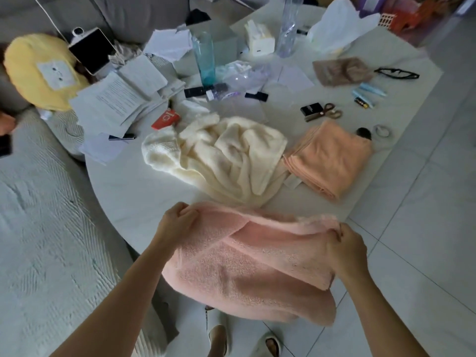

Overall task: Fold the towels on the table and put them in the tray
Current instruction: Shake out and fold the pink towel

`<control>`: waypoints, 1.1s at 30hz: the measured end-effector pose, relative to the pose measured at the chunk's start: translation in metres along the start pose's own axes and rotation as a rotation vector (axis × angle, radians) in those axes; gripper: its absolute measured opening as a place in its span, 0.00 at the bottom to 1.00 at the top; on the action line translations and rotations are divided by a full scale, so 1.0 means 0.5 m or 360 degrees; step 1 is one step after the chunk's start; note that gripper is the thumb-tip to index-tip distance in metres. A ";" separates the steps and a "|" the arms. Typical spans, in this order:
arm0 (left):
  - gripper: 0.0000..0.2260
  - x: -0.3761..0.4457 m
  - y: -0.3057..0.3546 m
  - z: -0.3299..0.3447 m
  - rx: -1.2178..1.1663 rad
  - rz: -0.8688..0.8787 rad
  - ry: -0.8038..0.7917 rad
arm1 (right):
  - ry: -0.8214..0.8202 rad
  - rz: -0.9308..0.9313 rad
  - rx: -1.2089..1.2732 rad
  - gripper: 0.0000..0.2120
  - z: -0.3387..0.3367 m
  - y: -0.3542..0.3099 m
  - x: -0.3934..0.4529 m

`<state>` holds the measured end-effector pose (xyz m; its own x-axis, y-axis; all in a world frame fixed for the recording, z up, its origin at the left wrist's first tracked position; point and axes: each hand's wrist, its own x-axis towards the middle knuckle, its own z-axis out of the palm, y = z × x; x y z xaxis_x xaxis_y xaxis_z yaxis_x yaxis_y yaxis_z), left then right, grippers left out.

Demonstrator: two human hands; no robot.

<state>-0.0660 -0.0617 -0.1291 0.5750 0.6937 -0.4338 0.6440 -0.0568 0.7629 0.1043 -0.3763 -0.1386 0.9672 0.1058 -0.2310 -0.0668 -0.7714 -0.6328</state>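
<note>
I hold a pink towel (247, 266) up at the near edge of the white table (123, 202). My left hand (175, 222) pinches its upper left corner and my right hand (347, 246) pinches its upper right corner. The towel hangs doubled over below the table edge. A cream towel (219, 155) lies crumpled in the middle of the table. To its right rests a folded orange towel (329, 158). No tray is clearly visible.
Papers (121, 99), a blue bottle (204, 57), a clear bottle (289, 27), scissors (327, 112), glasses (396, 73) and small items clutter the far table. A grey sofa (46, 240) runs along the left. My slippered feet (219, 336) stand on tiled floor.
</note>
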 end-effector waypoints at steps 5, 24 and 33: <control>0.06 0.029 0.004 -0.032 -0.0204 -0.0180 -0.0180 | -0.0175 0.0183 -0.0081 0.10 -0.008 -0.004 0.015; 0.20 -0.019 -0.002 -0.168 -0.1272 0.0133 -0.0944 | 0.0088 -0.0287 0.1040 0.06 -0.134 -0.139 -0.057; 0.13 0.016 -0.004 -0.093 0.0021 0.0056 0.0140 | -0.0082 -0.0194 -0.0147 0.06 -0.006 -0.130 0.022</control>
<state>-0.0861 -0.0225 -0.1118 0.5512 0.7514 -0.3627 0.6312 -0.0912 0.7702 0.1200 -0.3268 -0.0975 0.9528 0.2321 -0.1957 0.0753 -0.8051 -0.5883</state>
